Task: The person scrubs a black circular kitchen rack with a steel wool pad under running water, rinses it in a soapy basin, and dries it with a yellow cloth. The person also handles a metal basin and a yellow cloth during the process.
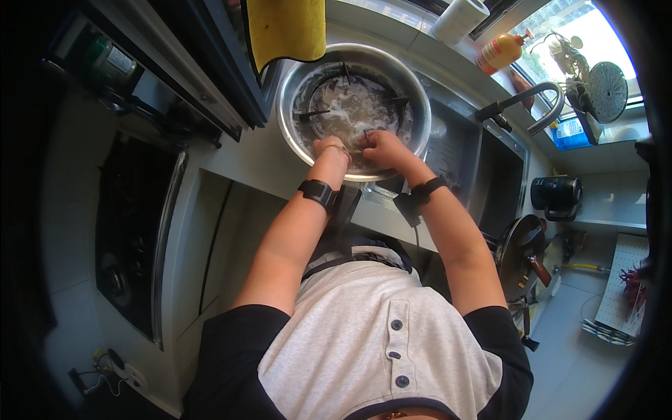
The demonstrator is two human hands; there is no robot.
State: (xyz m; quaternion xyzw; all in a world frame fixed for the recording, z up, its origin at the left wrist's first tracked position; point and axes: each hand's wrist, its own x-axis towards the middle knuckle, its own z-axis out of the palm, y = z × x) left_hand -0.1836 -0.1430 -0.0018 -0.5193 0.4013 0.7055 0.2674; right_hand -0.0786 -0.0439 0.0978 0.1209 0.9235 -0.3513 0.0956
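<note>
A large stainless steel basin (284,113) holds cloudy, foamy water (349,107). Lying in that water is a black ring-shaped pan support (397,101), like one from a gas hob, with its prongs sticking up. My left hand (332,145) dips into the near side of the basin, its fingers under the water and hidden. Beside it, my right hand (382,146) is bent over the near part of the ring, fingertips at one prong. Whether either hand grips the ring cannot be made out. Both wrists wear dark straps.
Right of the basin lies a stainless sink (454,142) with a curved faucet (546,107). An orange pump bottle (501,52) and a paper roll (459,21) stand by the window. A yellow cloth (286,34) hangs at the far left of the basin. A gas hob (139,236) is at left.
</note>
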